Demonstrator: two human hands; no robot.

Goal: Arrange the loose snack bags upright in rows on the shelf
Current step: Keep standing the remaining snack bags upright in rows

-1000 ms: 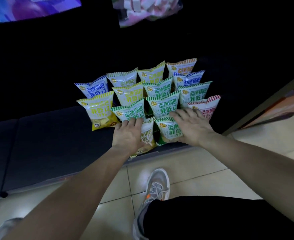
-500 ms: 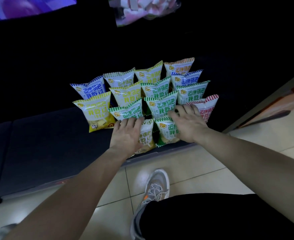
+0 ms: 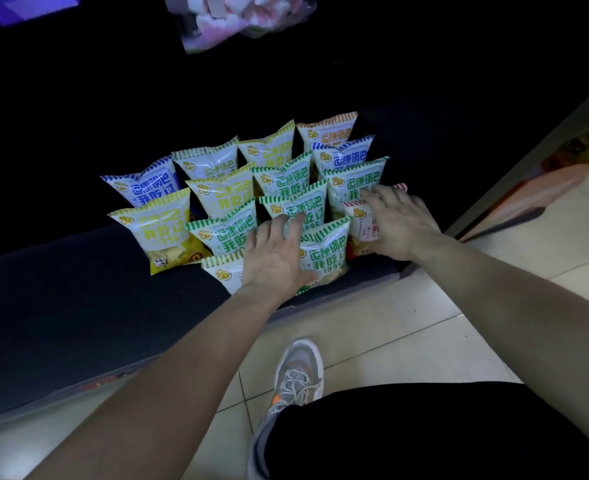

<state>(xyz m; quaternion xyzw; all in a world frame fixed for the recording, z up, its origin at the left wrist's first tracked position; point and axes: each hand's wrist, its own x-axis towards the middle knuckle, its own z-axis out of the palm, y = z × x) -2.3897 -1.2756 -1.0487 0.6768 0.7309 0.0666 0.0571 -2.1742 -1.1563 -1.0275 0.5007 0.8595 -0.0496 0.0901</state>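
Fourteen snack bags (image 3: 161, 230) stand on the shelf (image 3: 61, 289); left hand (image 3: 275, 258) and right hand (image 3: 402, 225) rest on the front ones, fingers (image 3: 280, 230) released.

1. Fourteen snack bags (image 3: 324, 251) stood on the one shelf (image 3: 61, 289), as far as they could be counted.
2. Five were green-trimmed bags (image 3: 227, 233).
3. Five were yellow or yellow-green bags (image 3: 165, 230), one of them mostly hidden at the front.
4. Two were blue-trimmed bags (image 3: 140, 185).
5. There was one orange-trimmed bag (image 3: 331, 129) and one red-trimmed bag (image 3: 362, 223).
6. Two hands were in view: the left hand (image 3: 275, 254) and the right hand (image 3: 400, 223).
7. One clear bag of pink and white pieces (image 3: 241, 19) and one grey sneaker (image 3: 296, 382) showed.
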